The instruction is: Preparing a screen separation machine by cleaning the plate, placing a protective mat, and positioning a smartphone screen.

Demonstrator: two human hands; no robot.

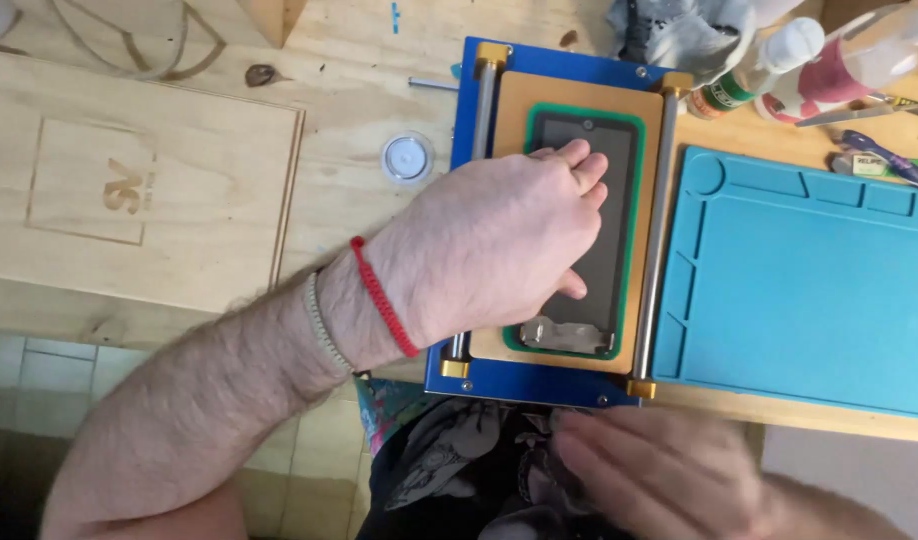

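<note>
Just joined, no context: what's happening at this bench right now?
A person's left hand presses flat on a dark phone screen panel seated in a green-edged mould on a blue jig with two metal rods. The right hand is blurred at the near edge, below the jig, by dark cloth; what it holds is unclear. A blue silicone work mat lies to the right, with bottles and tools behind.

Left forearm: bare, reaching in from the lower left, angled up and to the right.
Left wrist: slightly bent, back facing up.
Left hand (499, 240): palm down, fingers (579, 160) curled together, tips pressed downward.
Right hand (659, 480): low at the bottom edge, blurred, fingers loosely extended leftward.
</note>
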